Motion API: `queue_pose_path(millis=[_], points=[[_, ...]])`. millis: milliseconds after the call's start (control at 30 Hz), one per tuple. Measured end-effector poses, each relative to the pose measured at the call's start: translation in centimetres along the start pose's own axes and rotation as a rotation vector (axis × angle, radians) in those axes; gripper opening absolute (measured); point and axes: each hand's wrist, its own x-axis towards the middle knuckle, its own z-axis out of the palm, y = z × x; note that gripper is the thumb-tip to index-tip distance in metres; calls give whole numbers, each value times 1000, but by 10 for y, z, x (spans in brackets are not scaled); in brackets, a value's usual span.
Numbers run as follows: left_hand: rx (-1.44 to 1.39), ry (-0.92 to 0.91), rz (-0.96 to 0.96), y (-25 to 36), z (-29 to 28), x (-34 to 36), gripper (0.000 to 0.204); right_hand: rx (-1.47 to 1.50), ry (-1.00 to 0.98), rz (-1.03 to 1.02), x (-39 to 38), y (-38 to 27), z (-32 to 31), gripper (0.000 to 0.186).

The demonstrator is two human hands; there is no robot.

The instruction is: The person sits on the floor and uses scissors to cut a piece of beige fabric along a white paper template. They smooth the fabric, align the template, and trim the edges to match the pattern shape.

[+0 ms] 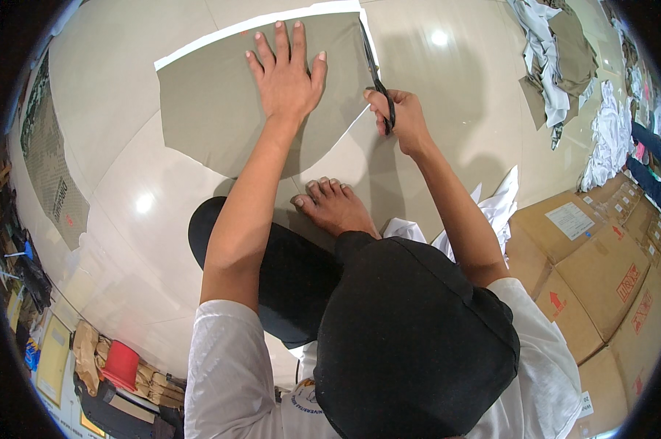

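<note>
A wide olive-brown sheet (206,102), apparently cloth, lies flat on the floor with a white layer showing along its far and right edges. My left hand (288,84) rests palm down on it, fingers spread. At the sheet's right edge, my right hand (409,123) grips black-handled scissors (375,73) by their loops. The blades point away from me along that edge, near the far right corner. Whether they are fully closed is hard to make out. My bare foot (338,205) is planted just below the sheet's curved near edge.
Cardboard boxes (590,263) stand at the right, with white scraps (500,208) beside my right arm. Olive and white cloth pieces (564,58) lie at the far right. A patterned piece (53,161) lies at the left. A red object (121,365) sits at the lower left.
</note>
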Motion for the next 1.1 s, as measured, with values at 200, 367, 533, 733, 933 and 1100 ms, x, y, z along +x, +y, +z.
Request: queue_pose_path(millis=[200, 367, 533, 733, 933, 1100], points=[[-16, 9, -1, 1, -1, 0, 76, 13, -16, -13, 6, -1, 2, 42], [-5, 27, 12, -2, 2, -1, 76, 46, -4, -10, 8, 3, 6, 38], [-15, 10, 2, 0, 0, 0, 76, 65, -4, -1, 9, 6, 9, 36], [-12, 24, 10, -3, 3, -1, 76, 153, 9, 9, 3, 3, 22, 35], [-41, 18, -2, 1, 0, 0, 75, 228, 63, 30, -1, 5, 40, 33], [-42, 30, 3, 0, 0, 0, 75, 308, 92, 52, -4, 1, 56, 31]])
